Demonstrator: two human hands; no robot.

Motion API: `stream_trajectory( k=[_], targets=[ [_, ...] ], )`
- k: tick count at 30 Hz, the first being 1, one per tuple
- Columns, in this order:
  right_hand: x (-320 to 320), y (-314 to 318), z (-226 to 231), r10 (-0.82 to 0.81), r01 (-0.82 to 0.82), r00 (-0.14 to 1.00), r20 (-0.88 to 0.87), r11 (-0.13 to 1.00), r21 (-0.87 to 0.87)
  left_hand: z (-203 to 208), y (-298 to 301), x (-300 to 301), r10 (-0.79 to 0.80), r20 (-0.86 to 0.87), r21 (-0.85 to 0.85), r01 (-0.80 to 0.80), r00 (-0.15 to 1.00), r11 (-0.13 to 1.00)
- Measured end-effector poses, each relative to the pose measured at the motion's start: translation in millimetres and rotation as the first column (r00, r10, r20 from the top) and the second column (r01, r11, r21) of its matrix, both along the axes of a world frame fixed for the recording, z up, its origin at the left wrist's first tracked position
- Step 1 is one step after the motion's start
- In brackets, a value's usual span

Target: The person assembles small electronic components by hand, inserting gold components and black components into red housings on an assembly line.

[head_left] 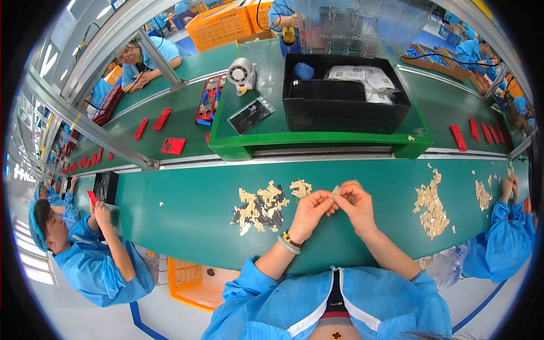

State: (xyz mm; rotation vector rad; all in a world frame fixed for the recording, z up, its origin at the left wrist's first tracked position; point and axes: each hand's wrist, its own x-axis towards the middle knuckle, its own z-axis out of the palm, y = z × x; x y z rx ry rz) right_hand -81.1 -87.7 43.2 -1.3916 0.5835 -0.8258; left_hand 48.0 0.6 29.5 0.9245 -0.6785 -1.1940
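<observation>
My left hand [311, 211] and my right hand [356, 206] meet over the green table, fingertips pinched together on a small beige piece [336, 191]. Its exact kind is too small to make out, and the fingers cover most of it. Left of my left hand lies a loose pile of beige and black small pieces [260, 207]. A smaller heap of beige pieces [300, 188] sits just beyond that hand. Off to the right of my right hand spreads a pile of beige pieces [430, 207].
Ahead, a green raised stand [317, 137] holds a black bin [345, 116] with bagged parts and a small white fan [241, 75]. Red parts [173, 145] lie on the belt behind. Co-workers sit at both sides. An orange crate [195, 277] stands below at left.
</observation>
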Motion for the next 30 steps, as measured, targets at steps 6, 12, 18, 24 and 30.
stream_trajectory(
  k=[6, 12, 18, 24, 30],
  targets=[
    [-1, -4, 54, -0.189, -0.020, 0.974, -0.127, 0.486, -0.874, 40, 12, 4, 0.096, 0.300, 0.011, -0.104, 0.949, 0.995],
    [-2, -6, 52, 0.002, -0.113, 0.986, -0.169, 0.750, -0.652, 38, 12, 9, 0.262, 0.588, -0.185, -0.188, 0.766, 0.965],
    [-25, -3, 51, 0.197, -0.218, 0.954, -0.226, 0.973, -0.072, 47, 15, 1, 0.384, 0.746, -0.416, -0.068, 0.544, 0.907],
    [-145, -79, 19, -0.647, -0.248, 0.472, -0.599, 0.555, -0.794, 56, 21, 11, 0.273, 0.697, -0.322, -0.051, 0.663, 0.945],
    [-76, -41, 73, -0.141, -0.153, 0.889, -0.435, 0.805, -0.574, 56, 12, 16, 0.538, 0.822, -0.554, 0.046, 0.188, 0.831]
  ],
)
